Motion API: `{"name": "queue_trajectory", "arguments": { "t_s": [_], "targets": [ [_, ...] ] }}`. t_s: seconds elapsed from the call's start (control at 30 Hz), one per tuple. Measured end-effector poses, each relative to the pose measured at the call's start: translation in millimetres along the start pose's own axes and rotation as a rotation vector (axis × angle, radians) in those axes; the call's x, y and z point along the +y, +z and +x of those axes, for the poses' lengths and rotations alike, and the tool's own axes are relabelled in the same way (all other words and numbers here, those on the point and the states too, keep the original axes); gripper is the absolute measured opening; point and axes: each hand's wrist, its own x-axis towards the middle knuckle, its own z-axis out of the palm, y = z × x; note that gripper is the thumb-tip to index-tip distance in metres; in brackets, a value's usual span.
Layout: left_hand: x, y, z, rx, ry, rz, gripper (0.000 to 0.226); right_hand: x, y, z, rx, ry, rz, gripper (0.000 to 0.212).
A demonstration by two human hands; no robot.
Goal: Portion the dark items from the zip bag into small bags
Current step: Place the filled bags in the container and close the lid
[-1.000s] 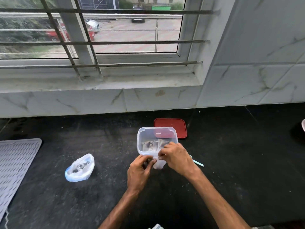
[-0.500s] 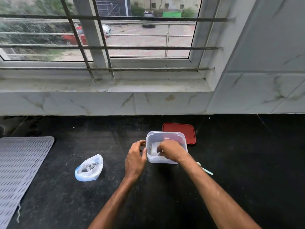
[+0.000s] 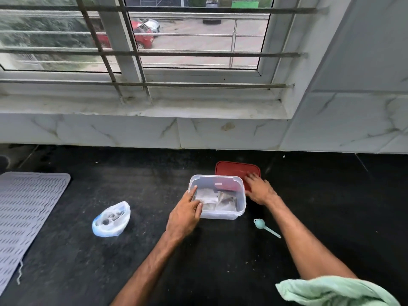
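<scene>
On the countertop [image 3: 220,261], left of centre, the zip bag [image 3: 111,219] of dark items lies well to the left of the left hand [image 3: 185,210]. That hand rests, fingers fairly straight, against the clear container's [image 3: 240,208] left wall. Small bags [image 3: 207,196] lie inside. Just behind, the right hand [image 3: 258,189] lies flat on the red lid [image 3: 234,170], placed to fit it, I judge.

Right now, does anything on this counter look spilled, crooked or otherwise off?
Nothing is clearly spilled or damaged. The zip bag lies slumped with its mouth open, dark items inside. The red lid is off the clear container, lying behind it under the right hand. The counter carries a few pale specks.
</scene>
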Motion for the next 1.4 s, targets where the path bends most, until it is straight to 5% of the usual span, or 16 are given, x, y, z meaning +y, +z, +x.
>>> {"name": "queue_trajectory", "arguments": {
  "t_s": [0.17,0.3,0.4,0.5,0.6,0.67,0.8,0.97,1.17,1.4],
  "targets": [
    [-10.2,5.7,-3.9,-0.022,0.102,0.099,0.045,-1.5,21.7,-6.3,0.236,-0.030,-0.170,0.058],
    [-12.2,5.8,-14.8,0.038,0.188,0.156,0.084,2.1,29.1,-10.6,0.327,-0.215,-0.513,0.028],
    [-9.1,4.6,-23.8,0.055,0.208,0.154,0.085,15.4,15.3,-16.0,0.441,-0.287,-0.621,0.036],
    [-2.5,3.4,-29.7,0.042,0.160,0.050,0.074,28.1,-16.3,-19.5,0.646,-0.262,-0.587,0.038],
    [-1.1,6.4,-33.6,0.096,0.133,-0.052,0.034,27.7,-65.3,-28.0,0.834,-0.104,-0.425,0.033],
    [1.2,9.4,-36.7,0.160,0.102,-0.145,0.042,26.0,-92.8,-33.8,0.906,-0.060,-0.125,0.034],
    [10.1,7.9,-34.0,0.325,-0.117,-0.510,0.056,7.4,-118.1,-31.3,0.650,-0.136,0.425,0.029],
    [22.7,1.9,-23.8,0.328,-0.316,-0.640,0.057,-47.1,-64.5,-29.1,0.254,-0.373,0.319,0.028],
    [25.5,6.7,-10.6,0.302,-0.349,-0.485,0.049,-81.7,-21.9,-29.0,0.403,-0.363,0.133,0.029],
    [23.0,10.4,-12.5,0.242,-0.346,-0.499,0.051,-82.8,-15.5,-40.3,0.304,-0.276,0.186,0.034]
  ]
}}
